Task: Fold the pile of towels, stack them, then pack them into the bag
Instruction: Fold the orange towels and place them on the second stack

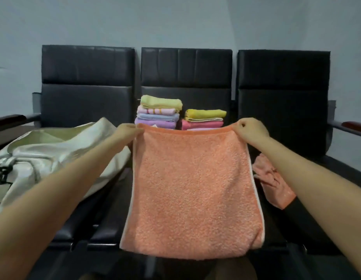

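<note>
— Towel (192, 190), the orange one: where?
— Hanging over the middle seat's front edge, top corners pinched by the left hand (128, 131) and right hand (250, 129).
— The bag (52, 156)?
— On the left seat (107, 225), mouth gaping; contents hidden. Two folded stacks (158, 112) sit against the middle backrest.

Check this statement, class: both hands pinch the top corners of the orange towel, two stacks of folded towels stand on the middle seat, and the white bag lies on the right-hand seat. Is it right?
One detail is wrong. The head view shows the white bag on the left-hand seat, not the right. The rest holds: the left hand and right hand pinch the orange towel at its top corners, and two stacks of folded towels stand on the middle seat.
</note>
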The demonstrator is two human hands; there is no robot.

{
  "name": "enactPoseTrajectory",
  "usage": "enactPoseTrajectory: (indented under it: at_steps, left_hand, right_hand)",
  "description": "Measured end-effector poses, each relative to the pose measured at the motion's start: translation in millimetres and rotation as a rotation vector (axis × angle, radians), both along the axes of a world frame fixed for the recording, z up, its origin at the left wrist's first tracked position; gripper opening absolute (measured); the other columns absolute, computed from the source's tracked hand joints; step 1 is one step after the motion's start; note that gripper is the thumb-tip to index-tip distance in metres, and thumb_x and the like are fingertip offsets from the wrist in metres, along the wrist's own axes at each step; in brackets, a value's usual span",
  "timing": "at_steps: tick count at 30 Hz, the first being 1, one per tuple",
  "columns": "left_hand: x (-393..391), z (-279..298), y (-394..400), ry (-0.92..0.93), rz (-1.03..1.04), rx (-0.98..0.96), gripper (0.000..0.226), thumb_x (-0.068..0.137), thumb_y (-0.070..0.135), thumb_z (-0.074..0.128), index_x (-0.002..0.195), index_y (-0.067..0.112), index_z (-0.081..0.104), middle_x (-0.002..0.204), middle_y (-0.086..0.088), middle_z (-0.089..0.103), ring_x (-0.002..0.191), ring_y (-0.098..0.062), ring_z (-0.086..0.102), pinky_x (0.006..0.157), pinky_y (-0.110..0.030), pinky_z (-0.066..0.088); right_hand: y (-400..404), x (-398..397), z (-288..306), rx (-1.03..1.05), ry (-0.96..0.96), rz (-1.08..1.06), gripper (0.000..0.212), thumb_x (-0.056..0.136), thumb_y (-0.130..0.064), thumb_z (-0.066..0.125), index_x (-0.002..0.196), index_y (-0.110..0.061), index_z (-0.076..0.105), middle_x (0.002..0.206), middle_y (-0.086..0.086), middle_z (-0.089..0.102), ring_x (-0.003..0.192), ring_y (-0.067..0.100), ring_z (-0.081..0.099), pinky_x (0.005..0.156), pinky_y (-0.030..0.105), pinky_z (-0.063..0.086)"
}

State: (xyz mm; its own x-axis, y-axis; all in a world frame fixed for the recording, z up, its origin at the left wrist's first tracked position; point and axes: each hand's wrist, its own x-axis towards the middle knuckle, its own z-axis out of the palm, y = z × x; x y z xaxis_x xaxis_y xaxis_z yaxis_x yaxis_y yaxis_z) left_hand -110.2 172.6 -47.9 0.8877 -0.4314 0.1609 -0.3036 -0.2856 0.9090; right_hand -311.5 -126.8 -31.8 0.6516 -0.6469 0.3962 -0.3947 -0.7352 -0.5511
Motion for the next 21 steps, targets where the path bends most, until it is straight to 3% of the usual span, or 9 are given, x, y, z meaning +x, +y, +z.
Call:
enactPoseTrajectory:
  at_steps: [3,6,8,10,12,14,16,18,21]
  left_hand:
    - [10,-44,-12,0.039,0.028,0.102,0.011,0.085,0.015,0.061,0.076,0.01,0.063,0.041,0.009,0.046,0.037,-0.008,0.041,0.037,-0.015,0.032]
    - [27,-81,-26,0.116,0.082,0.065,0.014,0.065,0.025,0.06,0.066,0.011,0.062,0.05,0.0,0.051,0.05,-0.02,0.047,0.054,-0.025,0.041]
    - [37,-97,-38,0.154,0.117,0.007,0.011,0.067,0.02,0.06,0.069,0.011,0.066,0.061,-0.005,0.059,0.058,-0.024,0.057,0.063,-0.031,0.051]
    - [48,-111,-49,0.159,0.138,-0.029,0.012,0.079,0.007,0.061,0.069,0.008,0.068,0.064,-0.009,0.064,0.064,-0.027,0.062,0.07,-0.036,0.055]
    - [62,-124,-59,0.11,0.182,-0.027,0.02,0.085,0.008,0.058,0.068,0.011,0.067,0.067,-0.007,0.065,0.07,-0.025,0.061,0.069,-0.033,0.05]
    - [71,-136,-69,0.034,0.199,0.005,0.01,0.087,0.017,0.057,0.084,0.016,0.066,0.085,-0.006,0.068,0.085,-0.024,0.064,0.077,-0.034,0.052]
    - [77,-152,-77,-0.061,0.144,0.121,0.03,0.09,0.023,0.058,0.119,0.016,0.058,0.118,-0.009,0.062,0.11,-0.027,0.06,0.091,-0.037,0.049]
    - [76,-169,-81,-0.197,0.09,0.38,0.052,0.094,0.025,0.054,0.143,0.015,0.04,0.142,-0.013,0.044,0.129,-0.03,0.044,0.102,-0.041,0.039]
    - [71,-184,-85,-0.457,0.026,0.701,0.055,0.098,0.034,0.044,0.149,0.018,0.032,0.151,-0.01,0.032,0.137,-0.027,0.034,0.104,-0.044,0.037]
  right_hand:
    - [-10,16,-48,-0.012,0.122,-0.028,0.024,0.089,-0.029,0.054,0.08,-0.013,0.069,0.079,0.006,0.066,0.073,0.025,0.061,0.066,0.037,0.05]
    - [-17,35,-89,0.144,0.14,-0.057,0.023,0.087,-0.017,0.055,0.067,-0.009,0.065,0.071,0.011,0.064,0.074,0.034,0.063,0.066,0.038,0.051]
    - [-23,48,-108,0.273,0.074,-0.084,0.029,0.087,-0.016,0.056,0.058,-0.014,0.056,0.062,0.006,0.058,0.065,0.029,0.061,0.061,0.032,0.048]
    - [-29,61,-122,0.434,-0.056,-0.083,0.024,0.09,-0.012,0.053,0.067,-0.011,0.058,0.068,0.009,0.063,0.054,0.019,0.061,0.051,0.024,0.046]
    - [-34,73,-134,0.571,-0.185,-0.075,0.014,0.093,-0.01,0.051,0.091,-0.004,0.065,0.089,0.015,0.069,0.058,0.013,0.063,0.049,0.021,0.048]
    - [-38,82,-146,0.632,-0.24,-0.007,0.032,0.094,-0.014,0.056,0.125,-0.008,0.057,0.115,0.013,0.065,0.079,0.017,0.064,0.064,0.026,0.052]
    - [-39,88,-162,0.671,-0.233,0.083,0.056,0.091,-0.016,0.062,0.143,-0.019,0.042,0.126,0.004,0.056,0.097,0.018,0.06,0.077,0.032,0.051]
    - [-36,88,-172,0.603,-0.181,0.081,0.059,0.088,-0.009,0.06,0.142,-0.021,0.043,0.123,0.001,0.055,0.096,0.016,0.057,0.08,0.032,0.05]
    - [-35,84,-179,0.442,-0.138,0.102,0.048,0.087,-0.001,0.053,0.132,-0.015,0.054,0.116,0.004,0.058,0.095,0.014,0.054,0.08,0.027,0.043]
